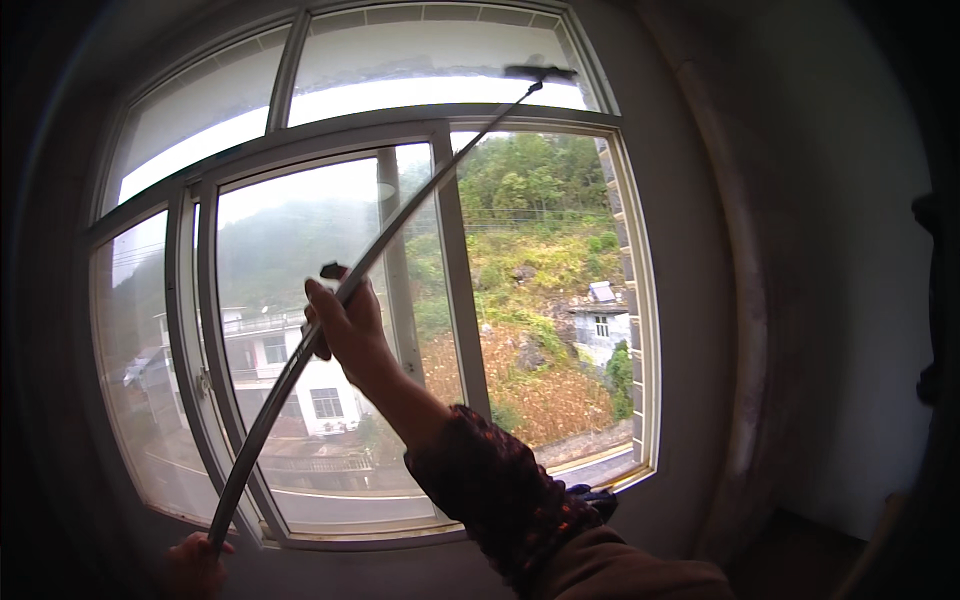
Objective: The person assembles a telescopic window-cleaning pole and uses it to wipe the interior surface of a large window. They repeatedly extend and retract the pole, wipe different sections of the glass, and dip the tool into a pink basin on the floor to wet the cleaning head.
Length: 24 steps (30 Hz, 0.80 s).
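Dim, plain walls point(830, 380) surround a broad window point(464, 300), its pale frame bowed by the fisheye lens, with a fixed row of panes above and sliding panels below. Beyond it are a wooded hillside point(540, 175), rough yellow-green ground and a white building point(325, 385) behind the hazy lower panel.

One long pole point(400, 222) slants across the window from its lower left corner towards its upper right corner. It is slim, straight, grey and metallic-looking. At its tip, a flat, dark bar-shaped head point(540, 73) lies over the upper right pane point(400, 45), near that pane's right edge and below its middle; the head is blurred, and whether it presses on the glass cannot be told.

The right hand point(345, 315) is wrapped firmly around the pole partway up, its arm outstretched in a dark sleeve point(500, 490) flecked with red. The left hand point(195, 565), in shadow, grasps the pole's lower end.

Good handling here would probably mean steering with the upper hand, steadying the base with the lower, and keeping the head flat, with light, even pressure near the frame.
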Motion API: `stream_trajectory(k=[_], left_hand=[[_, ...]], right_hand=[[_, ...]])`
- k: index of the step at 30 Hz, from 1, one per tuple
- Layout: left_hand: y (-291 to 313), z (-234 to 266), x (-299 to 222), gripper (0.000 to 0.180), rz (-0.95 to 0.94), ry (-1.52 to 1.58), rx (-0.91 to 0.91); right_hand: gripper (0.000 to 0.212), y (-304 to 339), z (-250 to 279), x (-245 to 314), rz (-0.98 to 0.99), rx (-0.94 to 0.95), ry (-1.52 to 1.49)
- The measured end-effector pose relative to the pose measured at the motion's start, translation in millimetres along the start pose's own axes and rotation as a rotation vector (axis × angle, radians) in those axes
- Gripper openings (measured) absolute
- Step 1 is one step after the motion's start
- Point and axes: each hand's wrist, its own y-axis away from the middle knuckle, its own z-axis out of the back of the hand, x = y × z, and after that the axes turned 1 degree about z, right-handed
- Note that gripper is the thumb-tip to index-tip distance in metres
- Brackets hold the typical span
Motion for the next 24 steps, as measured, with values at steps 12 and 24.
stream_trajectory(k=[12, 24], left_hand=[[-12.5, -133.0, 104.7, 0.042, -0.301, 0.147, -0.425], [20.0, -210.8, 193.5, 0.044, -0.132, 0.279, -0.272]], right_hand=[[0.036, -25.7, -43.5, -92.4, -0.323, 0.361, 0.123], [0.042, 109.5, 46.8, -10.6, -0.319, 0.163, 0.108]])
